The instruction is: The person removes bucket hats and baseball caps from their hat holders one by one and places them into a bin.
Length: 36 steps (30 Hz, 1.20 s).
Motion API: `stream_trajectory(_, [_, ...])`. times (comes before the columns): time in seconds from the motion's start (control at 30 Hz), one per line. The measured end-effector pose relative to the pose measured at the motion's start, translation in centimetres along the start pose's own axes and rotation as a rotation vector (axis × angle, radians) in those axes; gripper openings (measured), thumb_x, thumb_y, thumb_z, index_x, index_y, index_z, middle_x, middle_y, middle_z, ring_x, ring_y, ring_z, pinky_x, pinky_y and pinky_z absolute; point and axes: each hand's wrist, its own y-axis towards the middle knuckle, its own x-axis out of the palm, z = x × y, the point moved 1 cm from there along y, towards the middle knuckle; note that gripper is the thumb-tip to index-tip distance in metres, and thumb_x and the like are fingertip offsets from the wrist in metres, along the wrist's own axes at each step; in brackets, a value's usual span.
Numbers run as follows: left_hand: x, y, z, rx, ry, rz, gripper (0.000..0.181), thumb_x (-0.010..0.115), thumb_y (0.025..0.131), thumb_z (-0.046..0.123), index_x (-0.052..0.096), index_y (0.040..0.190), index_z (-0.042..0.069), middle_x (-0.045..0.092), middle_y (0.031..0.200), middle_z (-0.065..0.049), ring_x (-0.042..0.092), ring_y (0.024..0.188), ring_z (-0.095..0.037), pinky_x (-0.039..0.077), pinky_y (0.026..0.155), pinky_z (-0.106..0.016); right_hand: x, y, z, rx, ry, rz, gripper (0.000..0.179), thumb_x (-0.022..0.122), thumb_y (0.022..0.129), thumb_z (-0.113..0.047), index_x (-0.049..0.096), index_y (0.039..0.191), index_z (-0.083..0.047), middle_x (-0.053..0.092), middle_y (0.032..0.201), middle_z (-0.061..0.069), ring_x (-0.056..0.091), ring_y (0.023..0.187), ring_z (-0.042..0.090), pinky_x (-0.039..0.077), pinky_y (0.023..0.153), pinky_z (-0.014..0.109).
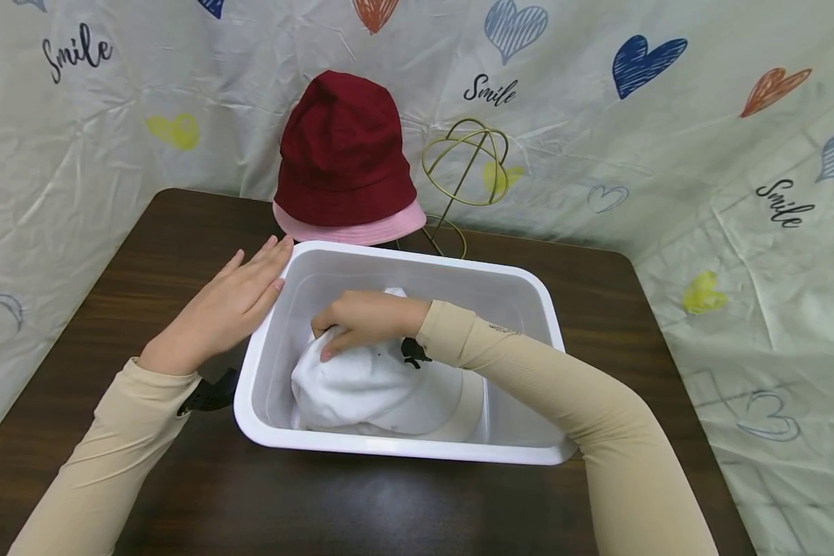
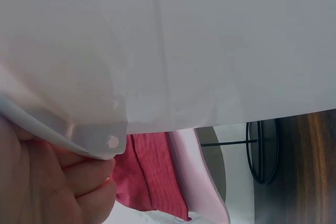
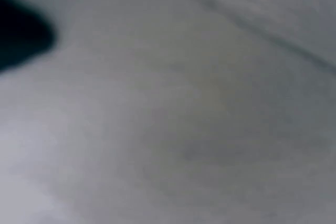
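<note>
In the head view a white plastic tub stands on the table, with a white hat inside it. My right hand reaches into the tub and pinches the crown of the hat between thumb and fingers. The hat's brim faces right. My left hand rests on the tub's far left corner, its fingers fairly straight along the rim. From the left wrist, the fingers show against the underside of that rim. Blurred pale fabric fills most of the right wrist view.
Behind the tub a dark red bucket hat with a pink brim sits at the table's back edge. Beside it stands a gold wire hat stand bearing nothing. A printed cloth hangs behind the dark wooden table.
</note>
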Motion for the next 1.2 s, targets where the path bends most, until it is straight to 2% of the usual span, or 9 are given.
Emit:
stream_trajectory(0.17, [-0.2, 0.1, 0.0, 0.000, 0.002, 0.008, 0.052, 0.035, 0.103, 0.024, 0.024, 0.149, 0.004, 0.023, 0.154, -0.011, 0.019, 0.142, -0.025, 0.014, 0.110, -0.055, -0.3, -0.4, -0.1, -0.018, -0.006, 0.053, 0.017, 0.068, 0.088, -0.029, 0.064, 0.087, -0.013, 0.057, 0.075, -0.007, 0.049, 0.069, 0.007, 0.040, 0.068, 0.019])
stream_trajectory(0.33, [-0.3, 0.0, 0.1, -0.011, -0.010, 0.001, 0.052, 0.035, 0.103, 0.025, 0.025, 0.148, 0.002, 0.022, 0.154, -0.011, 0.017, 0.142, -0.025, 0.013, 0.111, -0.055, -0.7, -0.9, -0.1, -0.031, 0.035, 0.104, 0.017, 0.072, 0.085, -0.028, 0.064, 0.087, -0.013, 0.056, 0.073, -0.009, 0.047, 0.067, 0.005, 0.039, 0.065, 0.017])
stream_trajectory(0.5, [-0.3, 0.0, 0.1, -0.018, -0.014, -0.001, 0.052, 0.035, 0.103, 0.025, 0.025, 0.148, 0.001, 0.022, 0.154, -0.011, 0.018, 0.142, -0.026, 0.013, 0.110, -0.056, -1.3, -1.3, -0.3, -0.061, 0.080, 0.184, 0.017, 0.074, 0.083, -0.023, 0.066, 0.089, -0.010, 0.060, 0.079, -0.006, 0.053, 0.073, 0.003, 0.043, 0.070, 0.015])
stream_trajectory(0.67, [-0.2, 0.0, -0.1, -0.019, -0.012, 0.002, 0.052, 0.035, 0.103, 0.026, 0.024, 0.149, 0.003, 0.022, 0.154, -0.011, 0.018, 0.142, -0.026, 0.014, 0.110, -0.056, -2.0, -2.0, -0.3, -0.072, 0.101, 0.273, 0.015, 0.073, 0.083, -0.017, 0.067, 0.090, -0.006, 0.063, 0.082, -0.002, 0.057, 0.076, 0.005, 0.047, 0.071, 0.022])
stream_trajectory(0.93, [-0.2, -0.1, -0.1, -0.019, -0.021, 0.007, 0.052, 0.036, 0.103, 0.025, 0.025, 0.148, 0.003, 0.023, 0.154, -0.011, 0.018, 0.142, -0.027, 0.013, 0.111, -0.055, -3.0, -3.1, 0.1, -0.054, 0.120, 0.369, 0.012, 0.073, 0.083, -0.014, 0.067, 0.090, -0.006, 0.063, 0.082, -0.002, 0.057, 0.076, 0.005, 0.050, 0.072, 0.030])
stream_trajectory(1.2, [-0.1, -0.1, 0.0, -0.018, -0.022, 0.014, 0.052, 0.037, 0.102, 0.024, 0.026, 0.148, 0.004, 0.025, 0.153, -0.011, 0.020, 0.141, -0.026, 0.014, 0.111, -0.055, -4.3, -4.5, 0.1, -0.058, 0.133, 0.459, 0.012, 0.074, 0.081, -0.010, 0.068, 0.089, -0.004, 0.063, 0.081, -0.001, 0.058, 0.074, 0.007, 0.050, 0.071, 0.027])
